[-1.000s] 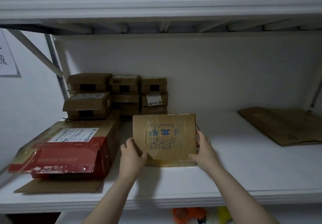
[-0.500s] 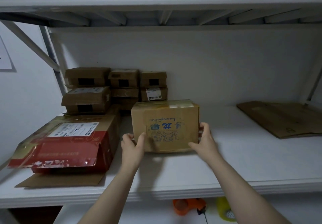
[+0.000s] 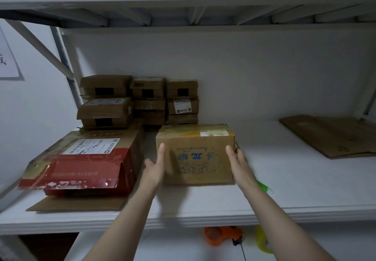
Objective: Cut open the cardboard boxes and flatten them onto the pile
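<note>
I see the brown cardboard box [image 3: 195, 155] upright on the shelf [image 3: 284, 189], just right of the red carton [image 3: 87, 169], its top seam taped. Front face: blue characters and cartoon line art, printed inverted. My left hand [image 3: 153, 169] and right hand [image 3: 239, 164] press its sides, fingers [image 3: 162, 151] straight

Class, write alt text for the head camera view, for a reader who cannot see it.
A left hand and right hand, fingers straight, flank a brown box with blue print on a white shelf. A red box lies to its left, small boxes are stacked behind, and flat cardboard lies at the far right.
</note>
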